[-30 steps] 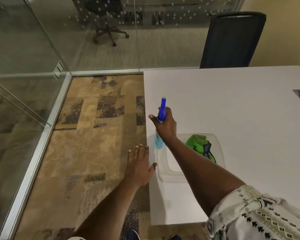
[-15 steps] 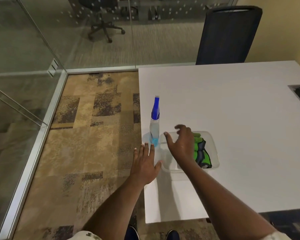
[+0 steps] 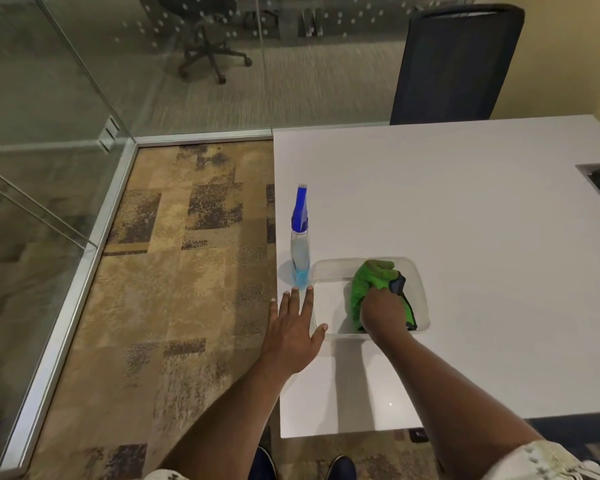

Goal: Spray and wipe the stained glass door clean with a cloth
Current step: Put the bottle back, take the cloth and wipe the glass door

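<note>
white table (image 3: 465,209), right hand (image 3: 383,311) on cloth (image 3: 368,282)

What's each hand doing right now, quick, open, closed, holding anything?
Left hand: open, fingers spread flat at the table edge, holding nothing.
Right hand: closed on the green cloth inside the clear container.

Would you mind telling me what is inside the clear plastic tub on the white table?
A crumpled green cloth with dark patches, gripped by the right hand; whatever lies beneath it is covered.
</note>
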Tool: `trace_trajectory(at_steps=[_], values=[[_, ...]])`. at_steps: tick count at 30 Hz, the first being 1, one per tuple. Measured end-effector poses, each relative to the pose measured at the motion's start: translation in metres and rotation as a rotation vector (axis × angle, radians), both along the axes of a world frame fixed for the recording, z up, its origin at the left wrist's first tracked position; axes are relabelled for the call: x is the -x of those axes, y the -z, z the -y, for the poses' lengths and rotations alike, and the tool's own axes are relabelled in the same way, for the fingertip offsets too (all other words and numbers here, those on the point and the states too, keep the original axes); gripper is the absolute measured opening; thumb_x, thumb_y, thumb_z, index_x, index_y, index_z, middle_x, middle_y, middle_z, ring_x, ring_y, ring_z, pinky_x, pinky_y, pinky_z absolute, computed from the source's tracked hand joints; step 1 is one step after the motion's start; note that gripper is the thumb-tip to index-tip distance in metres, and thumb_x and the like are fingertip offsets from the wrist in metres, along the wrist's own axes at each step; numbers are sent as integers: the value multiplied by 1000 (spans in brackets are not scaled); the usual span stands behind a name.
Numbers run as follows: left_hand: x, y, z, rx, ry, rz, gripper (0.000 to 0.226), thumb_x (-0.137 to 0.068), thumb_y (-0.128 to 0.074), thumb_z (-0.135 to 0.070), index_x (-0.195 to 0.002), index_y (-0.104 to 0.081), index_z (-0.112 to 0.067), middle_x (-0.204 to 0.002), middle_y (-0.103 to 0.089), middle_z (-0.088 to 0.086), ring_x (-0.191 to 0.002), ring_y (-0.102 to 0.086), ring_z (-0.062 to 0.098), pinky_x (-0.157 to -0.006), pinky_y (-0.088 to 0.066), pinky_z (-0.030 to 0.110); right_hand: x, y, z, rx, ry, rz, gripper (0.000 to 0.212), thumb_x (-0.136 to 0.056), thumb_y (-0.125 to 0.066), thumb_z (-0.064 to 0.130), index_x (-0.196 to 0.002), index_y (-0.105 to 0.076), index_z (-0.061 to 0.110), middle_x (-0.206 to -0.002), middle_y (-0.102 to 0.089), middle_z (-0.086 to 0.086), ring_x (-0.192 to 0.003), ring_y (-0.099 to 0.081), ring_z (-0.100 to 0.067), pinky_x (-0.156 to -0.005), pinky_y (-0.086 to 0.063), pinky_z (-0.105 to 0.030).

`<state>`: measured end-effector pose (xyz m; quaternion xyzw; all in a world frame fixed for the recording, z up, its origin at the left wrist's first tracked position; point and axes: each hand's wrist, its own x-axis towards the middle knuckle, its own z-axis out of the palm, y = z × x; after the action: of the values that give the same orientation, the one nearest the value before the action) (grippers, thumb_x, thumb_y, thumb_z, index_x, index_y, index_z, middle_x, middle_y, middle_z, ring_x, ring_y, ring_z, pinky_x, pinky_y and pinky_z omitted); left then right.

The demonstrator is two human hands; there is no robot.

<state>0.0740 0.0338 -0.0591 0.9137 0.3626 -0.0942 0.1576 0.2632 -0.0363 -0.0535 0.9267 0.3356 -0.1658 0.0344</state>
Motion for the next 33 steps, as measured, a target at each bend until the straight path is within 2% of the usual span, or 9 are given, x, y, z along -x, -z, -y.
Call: trace_trajectory(at_steps=[4,8,12,15,19,23,27,30,33], values=[[-2,-2,4,-13,-19,-27,81,-101,-16,-66,-163,15,-24,-174,1,12,-161,-3,33,-128,-6,56,-11,-8,4,-58,66,-78,19,-95,-57,23,-105,-68,11,-109,-71,-10,-97,-70,-30,-67,-47,-32],[-6,0,9,-35,-36,-33,79,-100,-13,-66,-163,16,-27,-174,2,13,-160,-3,34,-128,-7,57,-8,-4,3,115,-50,-70,69,-70,-81,64,-113,-60,15,-114,-64,-6,-109,-65,-25,-88,-54,-34],[-3,10,13,-71,-47,-8,74,-100,-8,-65,-163,11,-32,-173,-5,14,-160,-8,35,-128,-8,57,-8,2,-3,122,-153,0,32,-96,-58,22,-125,-59,10,-128,-63,-11,-120,-61,-26,-95,-51,-33],[-1,17,15,-94,-69,17,71,-104,-13,-62,-165,6,-32,-172,-10,15,-159,-13,36,-128,-9,56,-14,2,-3,86,-174,-67,29,-101,-45,9,-121,-65,8,-125,-69,-11,-117,-65,-28,-93,-51,-34],[-2,18,17,-109,-78,20,71,-104,-14,-61,-165,3,-31,-171,-14,17,-157,-17,37,-128,-11,57,-19,-12,3,32,-151,-188,25,-97,-54,14,-119,-65,8,-119,-70,-10,-113,-65,-29,-90,-50,-34],[-7,8,20,-95,-115,30,78,-101,-15,-65,-166,1,-24,-171,-14,17,-157,-17,36,-127,-9,57,-28,-45,15,-302,-97,-293,23,-88,-67,22,-109,-65,10,-104,-71,-11,-100,-64,-33,-73,-40,-29],[-18,-18,29,44,-293,216,92,-93,-15,-75,-165,-6,-19,-172,-17,11,-158,-18,30,-128,-11,54,-30,-89,36,-670,54,-565,21,-79,-64,35,-84,-63,15,-78,-66,2,-74,-60,-18,-62,-44,-29],[-19,-42,36,127,-281,409,94,-86,-26,-76,-164,-13,-25,-169,-25,3,-157,-22,25,-127,-16,54,-24,-111,47,-831,137,-815,17,-85,-63,30,-85,-70,15,-73,-69,6,-66,-63,-7,-53,-48,-16],[-10,-67,40,158,-247,519,98,-83,-45,-70,-165,-10,-28,-170,-23,-2,-157,-21,20,-127,-19,50,-14,-125,52,-859,146,-948,18,-84,-63,30,-86,-73,15,-74,-72,6,-67,-65,-8,-57,-50,-21]])
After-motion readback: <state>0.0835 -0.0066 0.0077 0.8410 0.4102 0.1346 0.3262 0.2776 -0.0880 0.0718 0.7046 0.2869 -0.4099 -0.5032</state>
